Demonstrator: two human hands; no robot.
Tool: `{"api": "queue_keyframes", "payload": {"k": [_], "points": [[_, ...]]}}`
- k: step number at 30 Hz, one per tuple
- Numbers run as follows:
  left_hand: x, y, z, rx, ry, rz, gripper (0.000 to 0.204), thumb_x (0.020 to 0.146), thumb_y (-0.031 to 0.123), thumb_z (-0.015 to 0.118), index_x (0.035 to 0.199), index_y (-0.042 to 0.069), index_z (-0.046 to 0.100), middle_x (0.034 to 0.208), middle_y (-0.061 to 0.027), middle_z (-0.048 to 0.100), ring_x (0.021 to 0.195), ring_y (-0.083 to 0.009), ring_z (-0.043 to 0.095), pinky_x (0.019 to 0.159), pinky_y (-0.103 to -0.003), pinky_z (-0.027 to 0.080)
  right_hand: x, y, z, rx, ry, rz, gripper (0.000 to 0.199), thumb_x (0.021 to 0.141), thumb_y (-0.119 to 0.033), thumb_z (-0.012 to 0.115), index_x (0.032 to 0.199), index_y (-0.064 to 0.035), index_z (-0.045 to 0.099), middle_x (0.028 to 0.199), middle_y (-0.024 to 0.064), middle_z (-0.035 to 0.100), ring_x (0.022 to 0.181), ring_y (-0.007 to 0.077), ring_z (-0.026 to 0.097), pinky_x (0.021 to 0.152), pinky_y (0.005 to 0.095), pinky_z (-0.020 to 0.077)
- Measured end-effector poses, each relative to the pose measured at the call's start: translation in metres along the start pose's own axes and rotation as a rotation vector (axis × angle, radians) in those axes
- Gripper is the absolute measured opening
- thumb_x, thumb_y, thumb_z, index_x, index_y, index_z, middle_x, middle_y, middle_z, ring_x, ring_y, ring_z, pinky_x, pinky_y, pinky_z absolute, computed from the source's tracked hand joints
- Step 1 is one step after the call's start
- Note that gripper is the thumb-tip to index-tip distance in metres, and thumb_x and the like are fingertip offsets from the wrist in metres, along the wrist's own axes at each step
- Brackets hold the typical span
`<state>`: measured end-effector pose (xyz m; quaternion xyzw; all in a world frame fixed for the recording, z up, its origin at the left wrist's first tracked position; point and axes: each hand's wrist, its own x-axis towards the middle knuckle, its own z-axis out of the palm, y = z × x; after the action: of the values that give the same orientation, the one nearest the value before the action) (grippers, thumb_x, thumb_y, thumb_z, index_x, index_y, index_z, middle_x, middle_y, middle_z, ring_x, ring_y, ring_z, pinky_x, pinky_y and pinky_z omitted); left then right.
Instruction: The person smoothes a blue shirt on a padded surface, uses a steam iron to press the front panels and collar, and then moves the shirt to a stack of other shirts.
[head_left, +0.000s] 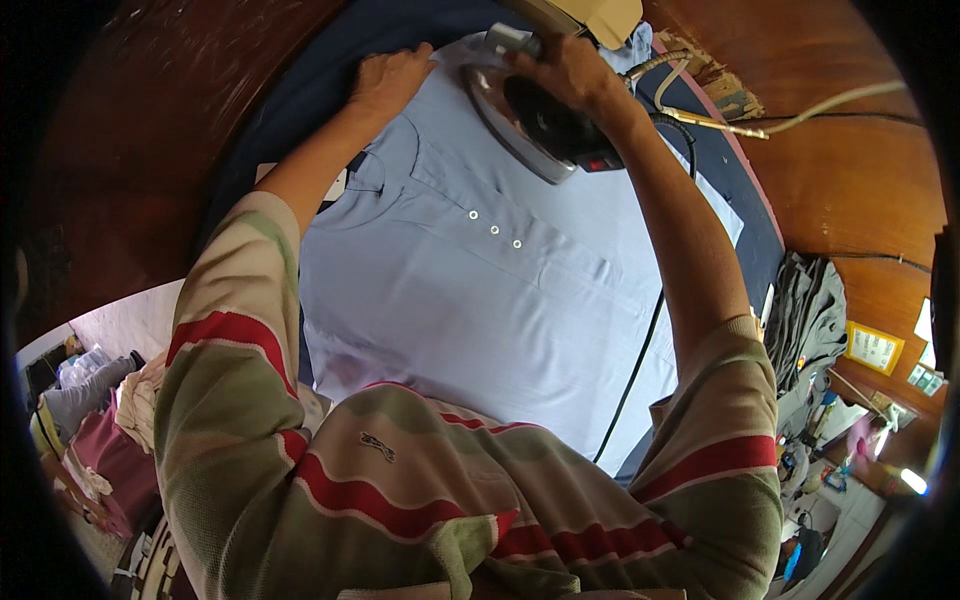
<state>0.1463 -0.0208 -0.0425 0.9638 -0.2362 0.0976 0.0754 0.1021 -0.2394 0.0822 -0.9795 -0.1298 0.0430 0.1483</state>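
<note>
**A:** So how's everything set up here?

**B:** A pale blue button-front cotton shirt is spread flat on the dark navy padded bench, collar end away from the person, probably so the cloth stays smooth. The black-and-chrome electric iron is gripped by the right hand, fingers closed round the handle, soleplate tipped up on its edge over the shirt's far shoulder area, just past the white buttons.

**A:** And the other one?

**B:** The left hand is laid palm-down, fingers mostly flat and holding nothing, pressed on the shirt's top edge just left of the iron. Looks like the fabric is being pinned taut there.

**A:** Cord?

**B:** A black cord is trailed from the iron's back end down across the shirt's right side, kept off the part being pressed. A heap of grey clothes is left well to the shirt's right.
</note>
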Motion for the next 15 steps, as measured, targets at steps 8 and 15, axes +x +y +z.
{"api": "queue_keyframes", "payload": {"k": [8, 15], "points": [[-0.062, 0.027, -0.052, -0.078, 0.34, 0.002, 0.015, 0.087, 0.022, 0.053, 0.096, 0.01, 0.056, 0.089, -0.0057, 0.062, 0.087, -0.025, 0.06, 0.082, -0.041, 0.041, -0.032, -0.019, 0.0, -0.053, -0.197, -0.226, 0.048, 0.082, -0.047, 0.059, 0.101, -0.0029, 0.061, 0.074, 0.0181, 0.065, 0.066, 0.0281, 0.066, 0.065, 0.0354, 0.0523], [-0.14, 0.062, -0.044, -0.231, 0.104, -0.207, 0.018, 0.081, 0.024, 0.061, 0.094, 0.012, 0.057, 0.089, -0.0018, 0.062, 0.09, -0.0211, 0.058, 0.081, -0.041, 0.04, -0.035, -0.04, 0.003, -0.075, -0.216, -0.318, 0.048, 0.081, -0.048, 0.058, 0.098, -0.0028, 0.061, 0.072, 0.0168, 0.065, 0.066, 0.0291, 0.065, 0.065, 0.0363, 0.0536]]}}
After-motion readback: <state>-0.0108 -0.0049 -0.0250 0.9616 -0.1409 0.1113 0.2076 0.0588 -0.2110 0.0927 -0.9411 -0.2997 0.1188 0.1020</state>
